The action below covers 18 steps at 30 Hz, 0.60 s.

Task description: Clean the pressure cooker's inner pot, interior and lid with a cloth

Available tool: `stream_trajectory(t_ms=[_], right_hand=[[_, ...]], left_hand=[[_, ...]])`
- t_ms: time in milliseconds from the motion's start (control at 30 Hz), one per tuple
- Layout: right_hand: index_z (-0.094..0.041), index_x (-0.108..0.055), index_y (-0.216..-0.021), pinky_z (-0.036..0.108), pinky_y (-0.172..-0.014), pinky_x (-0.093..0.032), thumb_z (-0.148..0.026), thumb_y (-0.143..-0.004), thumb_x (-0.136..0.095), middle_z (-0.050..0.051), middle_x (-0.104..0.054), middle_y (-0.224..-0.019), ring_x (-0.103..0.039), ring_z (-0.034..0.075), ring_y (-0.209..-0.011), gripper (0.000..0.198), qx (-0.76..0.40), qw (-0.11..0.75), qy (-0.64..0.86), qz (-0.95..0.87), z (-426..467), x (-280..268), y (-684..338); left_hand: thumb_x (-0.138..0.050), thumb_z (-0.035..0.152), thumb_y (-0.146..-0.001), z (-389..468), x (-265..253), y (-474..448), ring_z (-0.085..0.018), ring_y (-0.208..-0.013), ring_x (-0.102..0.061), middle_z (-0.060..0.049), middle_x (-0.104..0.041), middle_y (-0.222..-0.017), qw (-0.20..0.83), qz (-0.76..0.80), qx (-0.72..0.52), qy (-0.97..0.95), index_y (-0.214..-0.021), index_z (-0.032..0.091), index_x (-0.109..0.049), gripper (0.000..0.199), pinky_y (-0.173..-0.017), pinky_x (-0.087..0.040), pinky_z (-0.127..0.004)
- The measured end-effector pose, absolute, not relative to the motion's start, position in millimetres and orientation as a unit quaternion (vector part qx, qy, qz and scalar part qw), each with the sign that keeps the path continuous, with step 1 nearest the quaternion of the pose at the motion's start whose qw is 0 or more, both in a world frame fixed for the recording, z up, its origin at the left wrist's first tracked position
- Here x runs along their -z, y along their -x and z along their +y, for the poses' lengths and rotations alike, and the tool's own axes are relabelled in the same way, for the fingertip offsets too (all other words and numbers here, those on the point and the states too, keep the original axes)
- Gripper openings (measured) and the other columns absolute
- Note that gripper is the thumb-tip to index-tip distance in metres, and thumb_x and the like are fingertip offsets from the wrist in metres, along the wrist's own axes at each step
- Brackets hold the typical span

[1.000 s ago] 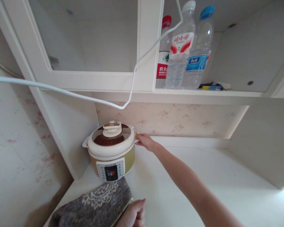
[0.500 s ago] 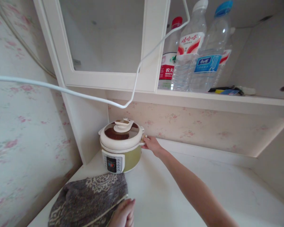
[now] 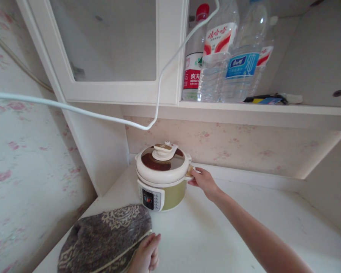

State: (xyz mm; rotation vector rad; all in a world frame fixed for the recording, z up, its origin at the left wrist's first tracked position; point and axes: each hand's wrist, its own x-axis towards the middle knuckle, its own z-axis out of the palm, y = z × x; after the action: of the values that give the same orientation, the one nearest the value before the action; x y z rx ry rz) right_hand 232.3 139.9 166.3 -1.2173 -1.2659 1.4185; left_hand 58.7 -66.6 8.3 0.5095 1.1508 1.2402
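Observation:
A white and green electric pressure cooker (image 3: 173,197) stands upright on the white countertop (image 3: 204,242), its brown-topped lid in place and its control panel facing front left. My right hand (image 3: 203,182) is closed around the handle on the cooker's right side. In front lies a grey-brown towel (image 3: 108,239) with a cream pattern, partly bunched up. My left hand (image 3: 146,254) is closed on the towel's right edge, close to the bottom of the view; some of its fingers are hidden.
Several plastic bottles (image 3: 216,76) stand on the open shelf (image 3: 261,109) above, beside small flat items. A white cable (image 3: 102,115) hangs across the view in front of the glass-fronted cabinet door (image 3: 110,91). A flowered wall (image 3: 14,159) bounds the left side.
The pressure cooker has moved to the right and away from the side panel, with my right hand on its handle. My left hand stays at the towel. The view has shifted slightly.

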Motion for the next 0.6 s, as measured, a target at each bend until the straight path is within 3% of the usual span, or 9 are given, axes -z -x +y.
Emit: stream_trajectory(t_ms=[133,267,433,600], right_hand=[[-0.014,-0.065,-0.106,0.027,-0.065,-0.061,-0.024,-0.076,-0.066,0.006,-0.07,-0.082,-0.066,0.014,-0.066,0.032,-0.55,0.419,0.509,-0.513,137.1,-172.5,-272.3],[-0.014,-0.062,-0.119,0.029,-0.061,-0.061,-0.027,-0.074,-0.068,0.002,-0.067,-0.068,-0.061,0.012,-0.055,0.047,-0.487,0.425,0.565,-0.513,147.8,-174.8,-317.1],[-0.013,-0.065,-0.115,0.027,-0.058,-0.058,-0.035,-0.075,-0.068,0.008,-0.071,-0.082,-0.065,0.014,-0.064,0.046,-0.41,0.42,0.619,-0.522,168.8,-171.4,-363.4],[-0.016,-0.065,-0.115,0.028,-0.063,-0.056,-0.039,-0.081,-0.061,0.01,-0.072,-0.093,-0.067,0.018,-0.075,0.042,-0.33,0.348,0.645,-0.595,177.3,-180.7,-387.4]], left_hand=[[-0.072,0.075,-0.044,-65.0,-2.5,-58.4,-0.001,-0.03,-0.012,0.015,-0.02,-0.037,0.635,0.508,-0.536,-0.227,-0.061,0.023,-0.025,0.073,-0.035,-0.008,-0.02],[-0.07,0.078,-0.044,-64.7,4.4,-57.8,-0.001,-0.029,-0.013,0.015,-0.019,-0.036,0.632,0.514,-0.528,-0.239,-0.061,0.023,-0.026,0.073,-0.035,-0.007,-0.021],[-0.068,0.079,-0.046,-63.1,8.6,-55.1,-0.002,-0.029,-0.015,0.014,-0.021,-0.035,0.644,0.515,-0.503,-0.26,-0.06,0.023,-0.025,0.072,-0.035,-0.01,-0.02],[-0.067,0.08,-0.047,-60.8,6.8,-54.8,-0.002,-0.029,-0.015,0.014,-0.021,-0.036,0.653,0.512,-0.491,-0.267,-0.059,0.022,-0.023,0.073,-0.035,-0.011,-0.02]])
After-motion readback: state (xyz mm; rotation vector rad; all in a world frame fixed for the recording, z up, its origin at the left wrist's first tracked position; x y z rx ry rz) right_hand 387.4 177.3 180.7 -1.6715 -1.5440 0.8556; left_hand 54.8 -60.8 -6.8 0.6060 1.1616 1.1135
